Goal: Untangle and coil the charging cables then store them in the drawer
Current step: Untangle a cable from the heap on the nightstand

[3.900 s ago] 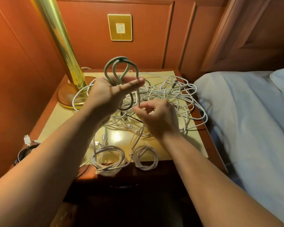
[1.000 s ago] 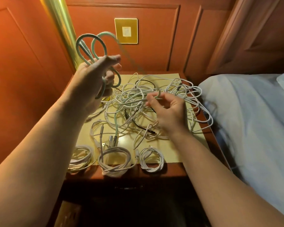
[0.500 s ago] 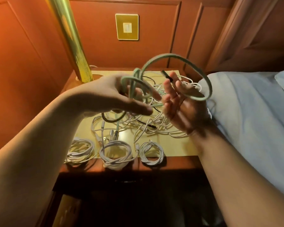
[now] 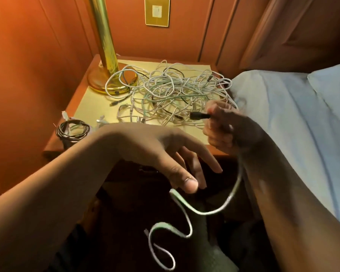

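Nearest, the freed green cable (image 4: 186,208) dangles in loose waves below the nightstand edge, hanging to straighten before coiling. The left hand (image 4: 165,154) hovers spread and empty above it; the right hand (image 4: 224,126) pinches its dark plug end. Behind lies the tangled pile (image 4: 173,91), a black coil (image 4: 73,129) set aside at left

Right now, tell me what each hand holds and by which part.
The right hand grips the green cable just behind its dark plug. The left hand holds nothing.
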A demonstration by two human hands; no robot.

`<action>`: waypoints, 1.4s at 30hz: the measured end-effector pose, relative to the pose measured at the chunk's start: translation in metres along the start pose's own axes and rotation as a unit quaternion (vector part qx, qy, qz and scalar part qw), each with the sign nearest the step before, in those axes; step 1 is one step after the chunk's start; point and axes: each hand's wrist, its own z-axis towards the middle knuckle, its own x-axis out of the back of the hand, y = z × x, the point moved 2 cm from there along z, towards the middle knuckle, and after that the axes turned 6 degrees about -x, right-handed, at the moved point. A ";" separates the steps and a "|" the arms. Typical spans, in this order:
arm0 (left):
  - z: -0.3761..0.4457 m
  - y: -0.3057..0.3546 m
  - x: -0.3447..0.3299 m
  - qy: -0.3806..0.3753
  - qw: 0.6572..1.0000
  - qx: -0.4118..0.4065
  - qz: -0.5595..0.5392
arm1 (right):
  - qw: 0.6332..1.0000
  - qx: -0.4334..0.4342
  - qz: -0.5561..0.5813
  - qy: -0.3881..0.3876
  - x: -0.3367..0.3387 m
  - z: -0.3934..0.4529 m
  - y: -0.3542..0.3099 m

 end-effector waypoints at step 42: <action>0.042 -0.034 -0.012 0.166 0.829 -0.157 -0.511 | 0.961 -0.035 -0.191 0.198 0.006 0.016 0.043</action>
